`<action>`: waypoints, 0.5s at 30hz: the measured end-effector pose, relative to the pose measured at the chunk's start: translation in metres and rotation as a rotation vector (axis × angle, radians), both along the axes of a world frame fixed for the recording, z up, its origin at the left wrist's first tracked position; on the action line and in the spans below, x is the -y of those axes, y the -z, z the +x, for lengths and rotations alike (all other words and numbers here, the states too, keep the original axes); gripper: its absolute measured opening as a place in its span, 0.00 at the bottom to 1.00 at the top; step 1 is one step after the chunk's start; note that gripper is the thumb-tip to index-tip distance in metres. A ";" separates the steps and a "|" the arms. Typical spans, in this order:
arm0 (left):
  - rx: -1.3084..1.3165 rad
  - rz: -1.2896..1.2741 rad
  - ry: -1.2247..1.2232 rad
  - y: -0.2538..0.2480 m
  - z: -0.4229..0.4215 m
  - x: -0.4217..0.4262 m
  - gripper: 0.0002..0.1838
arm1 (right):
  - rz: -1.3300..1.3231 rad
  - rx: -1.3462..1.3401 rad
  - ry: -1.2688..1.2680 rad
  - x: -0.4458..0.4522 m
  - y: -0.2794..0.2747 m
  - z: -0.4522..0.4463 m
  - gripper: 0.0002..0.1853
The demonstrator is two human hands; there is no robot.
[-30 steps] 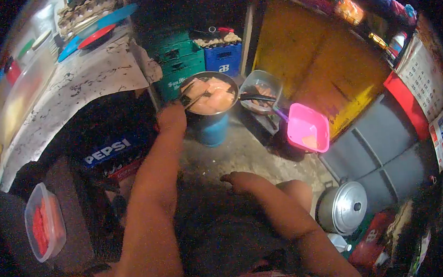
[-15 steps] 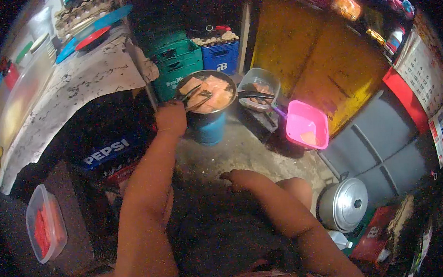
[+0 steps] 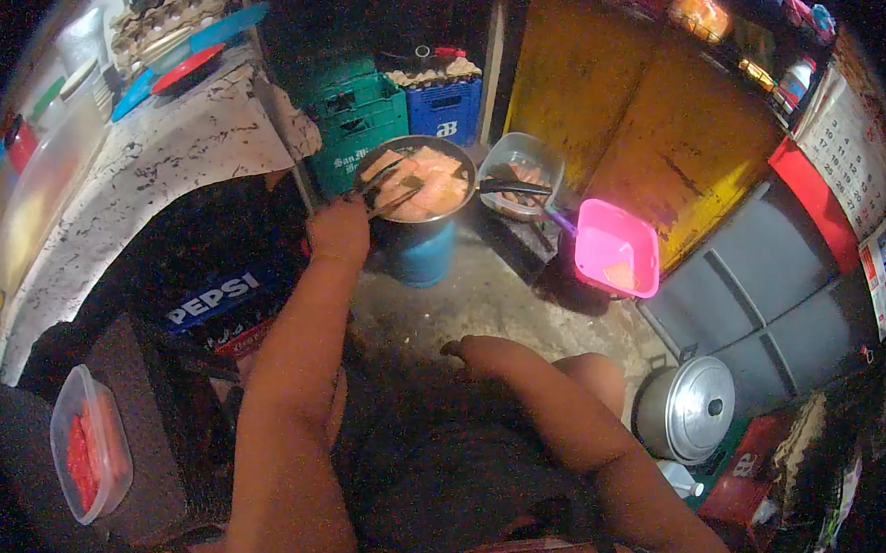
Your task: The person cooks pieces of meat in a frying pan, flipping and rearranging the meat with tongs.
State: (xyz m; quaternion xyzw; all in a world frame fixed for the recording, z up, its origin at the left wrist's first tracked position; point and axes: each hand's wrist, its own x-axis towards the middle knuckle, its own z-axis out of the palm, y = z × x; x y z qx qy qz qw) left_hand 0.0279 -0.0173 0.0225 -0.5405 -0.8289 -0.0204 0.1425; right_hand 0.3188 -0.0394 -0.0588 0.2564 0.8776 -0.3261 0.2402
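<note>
My left hand (image 3: 338,232) is closed around the handle end of a pair of tongs (image 3: 386,191). The prongs reach over a round pan (image 3: 422,219) and touch the orange-pink slices (image 3: 438,184) in it. Beneath the pan is a blue cylinder-shaped base (image 3: 422,258). A black pan handle (image 3: 514,187) points right, across a clear plastic container (image 3: 535,152) with brownish pieces inside. Low in front of my body, my right hand (image 3: 482,357) rests near my knee with nothing visible in it; its fingers are dim but look loosely extended.
Right of the pan stands a pink basin (image 3: 634,241). A lidded metal pot (image 3: 698,408) sits at lower right. Green crates (image 3: 360,131) and a blue crate (image 3: 446,111) are behind. At left are a Pepsi crate (image 3: 214,300) and a clear tub (image 3: 96,445) with red contents.
The tong prongs have shifted slightly over the slices, and my left hand with them. My right hand stays in place. The view has tilted a little.
</note>
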 end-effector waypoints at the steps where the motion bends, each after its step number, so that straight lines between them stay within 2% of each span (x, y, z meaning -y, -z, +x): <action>1: -0.004 0.024 0.001 0.000 -0.001 0.001 0.13 | -0.021 0.006 0.026 0.003 -0.013 -0.001 0.38; 11: 0.083 -0.021 -0.052 -0.052 0.000 0.038 0.12 | 0.012 0.025 0.036 0.004 -0.012 -0.001 0.39; 15: 0.060 -0.055 -0.013 -0.053 -0.008 0.050 0.12 | -0.016 0.002 0.007 0.001 -0.008 0.001 0.39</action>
